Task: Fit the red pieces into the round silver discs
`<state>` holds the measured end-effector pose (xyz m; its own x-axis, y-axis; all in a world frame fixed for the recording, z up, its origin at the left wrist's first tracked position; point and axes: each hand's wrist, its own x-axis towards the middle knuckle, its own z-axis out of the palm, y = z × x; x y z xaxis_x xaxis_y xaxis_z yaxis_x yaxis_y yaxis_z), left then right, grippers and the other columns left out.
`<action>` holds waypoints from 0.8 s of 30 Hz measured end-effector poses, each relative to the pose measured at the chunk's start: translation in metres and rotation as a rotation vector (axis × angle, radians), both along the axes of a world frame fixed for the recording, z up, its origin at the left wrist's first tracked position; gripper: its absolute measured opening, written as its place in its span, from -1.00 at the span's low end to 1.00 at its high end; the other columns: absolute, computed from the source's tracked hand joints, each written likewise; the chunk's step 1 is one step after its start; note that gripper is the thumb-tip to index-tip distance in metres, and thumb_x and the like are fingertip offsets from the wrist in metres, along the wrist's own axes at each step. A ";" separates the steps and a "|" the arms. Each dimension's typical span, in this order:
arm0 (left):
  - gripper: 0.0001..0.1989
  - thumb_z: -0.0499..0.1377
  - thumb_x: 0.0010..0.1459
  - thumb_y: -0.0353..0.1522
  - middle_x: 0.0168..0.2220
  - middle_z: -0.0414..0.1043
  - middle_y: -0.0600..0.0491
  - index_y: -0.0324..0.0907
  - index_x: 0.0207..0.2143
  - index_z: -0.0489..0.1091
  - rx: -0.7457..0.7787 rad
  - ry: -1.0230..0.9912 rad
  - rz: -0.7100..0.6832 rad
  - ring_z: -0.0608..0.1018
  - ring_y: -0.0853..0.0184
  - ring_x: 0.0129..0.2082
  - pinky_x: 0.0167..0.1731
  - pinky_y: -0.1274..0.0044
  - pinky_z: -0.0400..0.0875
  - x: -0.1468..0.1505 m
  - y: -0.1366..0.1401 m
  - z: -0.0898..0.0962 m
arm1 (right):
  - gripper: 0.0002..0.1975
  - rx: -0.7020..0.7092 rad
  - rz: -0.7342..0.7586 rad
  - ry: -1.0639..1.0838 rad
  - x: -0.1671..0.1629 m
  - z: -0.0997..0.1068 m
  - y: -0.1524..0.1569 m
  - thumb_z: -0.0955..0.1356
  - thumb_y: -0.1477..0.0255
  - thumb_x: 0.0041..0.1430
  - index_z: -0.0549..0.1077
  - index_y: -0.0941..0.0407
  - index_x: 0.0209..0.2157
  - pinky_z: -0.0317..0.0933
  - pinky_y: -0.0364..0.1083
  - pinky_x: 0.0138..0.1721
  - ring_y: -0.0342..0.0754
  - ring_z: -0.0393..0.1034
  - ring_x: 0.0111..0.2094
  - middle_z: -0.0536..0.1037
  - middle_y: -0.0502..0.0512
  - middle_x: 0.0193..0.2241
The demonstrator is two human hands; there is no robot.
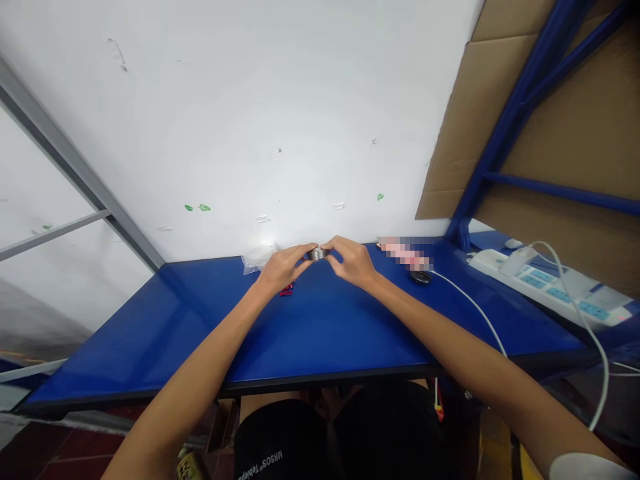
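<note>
Between my two hands, a small, dark, shiny metallic disc-like piece (317, 254) is held just above the blue table (320, 333). The fingertips and thumb of my left hand (283, 268) pinch its left side. On the opposite side, my right hand (351, 259) grips it the same way. Fingers cover both ends, so its exact kind is hard to make out. A small red cord-like item (287, 291) lies on the table beneath my left hand. Behind that hand rests a clear plastic bag (256, 257).
At the back right, a blurred-out pink item (405, 253) lies near a black round object (420, 277). A white cable (473, 300) runs toward the front edge. A white power strip (540, 283) sits farther right, beside a blue metal frame (495, 140). The white wall (300, 100) stands behind.
</note>
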<state>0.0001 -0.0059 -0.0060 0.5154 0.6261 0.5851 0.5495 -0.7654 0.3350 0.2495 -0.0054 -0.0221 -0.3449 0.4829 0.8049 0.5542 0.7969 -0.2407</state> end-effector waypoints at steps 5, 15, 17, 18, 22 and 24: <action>-0.68 0.15 0.46 -0.26 0.12 0.60 -0.14 -0.13 0.17 0.50 0.140 -0.031 0.014 0.65 0.16 0.09 0.17 0.28 0.55 0.000 -0.002 0.002 | -0.75 0.036 0.044 0.011 0.000 0.001 -0.001 0.34 0.52 0.41 0.55 0.00 0.04 0.46 0.08 0.05 0.12 0.59 -0.03 0.66 0.14 -0.07; -0.78 0.15 0.46 -0.31 0.06 0.63 -0.10 -0.11 0.07 0.51 0.239 -0.016 0.064 0.66 0.18 0.07 0.13 0.32 0.57 0.002 -0.007 0.008 | -0.82 0.112 0.093 0.064 0.002 0.009 -0.001 0.37 0.48 0.43 0.51 -0.01 0.00 0.45 0.11 0.12 0.13 0.56 0.05 0.64 0.17 -0.01; -0.76 0.17 0.46 -0.30 0.08 0.62 -0.10 -0.11 0.11 0.48 0.296 -0.025 0.075 0.67 0.20 0.04 0.10 0.35 0.58 0.002 -0.006 0.007 | -0.82 0.128 0.088 0.056 0.002 0.008 0.000 0.37 0.49 0.42 0.52 -0.01 0.00 0.45 0.12 0.10 0.13 0.57 0.03 0.65 0.16 -0.03; -0.74 0.19 0.45 -0.30 0.09 0.61 -0.11 -0.12 0.13 0.46 0.336 -0.034 0.082 0.68 0.21 0.01 0.08 0.36 0.60 0.002 -0.006 0.006 | -0.81 0.140 0.084 0.052 0.002 0.008 0.000 0.38 0.49 0.42 0.52 0.00 0.00 0.46 0.13 0.09 0.14 0.57 0.01 0.66 0.16 -0.04; -0.77 0.21 0.44 -0.36 0.05 0.62 -0.12 -0.15 0.11 0.43 0.507 -0.046 0.068 0.69 0.23 -0.03 -0.05 0.41 0.64 0.003 -0.005 0.005 | -0.84 0.242 0.090 0.056 0.002 0.009 0.002 0.41 0.52 0.40 0.52 0.02 -0.04 0.47 0.13 0.00 0.13 0.59 -0.06 0.67 0.16 -0.09; -0.81 0.20 0.43 -0.41 0.01 0.63 -0.11 -0.16 0.07 0.43 0.574 -0.043 0.041 0.69 0.22 0.00 -0.08 0.42 0.64 0.003 -0.005 0.006 | -0.84 0.297 0.087 0.054 0.001 0.010 0.001 0.42 0.53 0.39 0.51 0.03 -0.05 0.47 0.11 -0.04 0.12 0.59 -0.08 0.67 0.15 -0.10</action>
